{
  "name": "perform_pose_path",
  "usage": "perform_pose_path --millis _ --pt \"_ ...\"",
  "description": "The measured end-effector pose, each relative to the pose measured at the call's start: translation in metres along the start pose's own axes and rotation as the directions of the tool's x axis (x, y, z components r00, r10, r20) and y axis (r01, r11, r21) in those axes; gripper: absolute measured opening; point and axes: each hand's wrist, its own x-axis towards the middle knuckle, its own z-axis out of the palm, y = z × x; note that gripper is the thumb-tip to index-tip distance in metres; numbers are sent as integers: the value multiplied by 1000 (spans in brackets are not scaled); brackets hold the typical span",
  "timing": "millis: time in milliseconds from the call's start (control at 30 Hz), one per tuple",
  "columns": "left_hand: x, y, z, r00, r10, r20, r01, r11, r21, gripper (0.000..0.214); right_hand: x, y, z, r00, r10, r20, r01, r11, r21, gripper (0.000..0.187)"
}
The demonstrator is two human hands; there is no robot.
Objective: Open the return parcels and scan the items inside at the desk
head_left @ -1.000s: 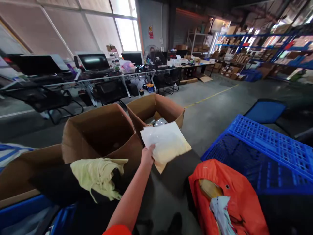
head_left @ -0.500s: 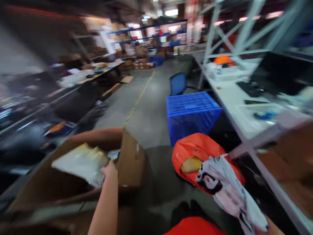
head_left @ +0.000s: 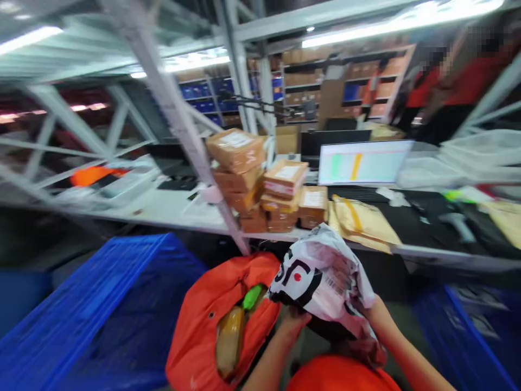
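A white plastic mailing bag point(head_left: 321, 271) with black lettering, a red dot and a barcode label is held up in front of me, crumpled and bulging. My right hand point(head_left: 371, 309) grips its right side, the fingers partly hidden by folds. At the bag's lower left edge is my left hand point(head_left: 296, 321), closed on it, with most fingers hidden beneath. Just left of the bag, an orange sack point(head_left: 195, 315) stands with its mouth gaping. Inside it lie a brown taped parcel point(head_left: 228, 342) and a bright green item point(head_left: 252, 296).
A white workbench point(head_left: 191, 214) runs across, carrying stacked cardboard boxes point(head_left: 240, 152), padded envelopes point(head_left: 362, 220), a lit monitor point(head_left: 364, 163) and a scanner point(head_left: 458, 225). Blue crates point(head_left: 122, 304) stand at left and right. A slanting metal post point(head_left: 183, 125) rises at the bench edge. People stand beyond.
My view has swung right, from the aisle to the bench. My left hand has left the white package in the cardboard box and joined my right hand at the mailing bag.
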Motion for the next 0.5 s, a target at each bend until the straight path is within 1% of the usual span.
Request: perform_pose_path --millis 33,100,167,200,233,267,300,333,367,400,433,467,500 --pt "15 5 18 998 -26 56 21 997 78 104 -6 6 -17 999 20 -45 -21 1000 -12 32" --pt "39 14 57 986 -118 115 85 962 261 97 -17 17 -50 985 45 -167 -55 997 -54 39" --pt "57 19 102 968 -175 178 93 914 395 92 -26 28 -83 945 43 -323 -78 992 -95 48" --pt "65 19 126 954 -176 244 60 905 421 90 -30 34 -99 921 36 -389 -87 990 -114 54" --pt "72 19 151 927 -157 339 -3 904 426 86 -32 41 -114 900 30 -435 -96 987 -132 59" --pt "80 18 176 884 -120 453 -91 905 417 82 -34 48 -128 884 30 -467 -108 984 -143 62" --pt "87 17 200 819 -82 568 -187 897 400 79 -34 55 -141 878 33 -478 -116 983 -145 64" --pt "95 15 223 745 -53 665 -279 881 382 78 -32 62 -152 885 32 -465 -107 985 -137 65" --pt "103 14 244 680 -32 733 -356 859 368 81 -29 69 -162 900 26 -435 -81 991 -108 65" --pt "113 12 262 637 -23 771 -411 836 364 87 -24 75 -171 917 17 -398 -41 998 -52 65" --pt "123 10 278 627 -26 779 -434 818 377 91 -18 80 -179 939 13 -343 -2 999 32 65" --pt "134 7 291 645 -48 763 -424 807 410 90 -11 83 -186 960 20 -278 22 989 149 65" --pt "145 3 302 679 -91 729 -380 805 455 82 -4 85 -193 979 39 -199 20 957 289 66"
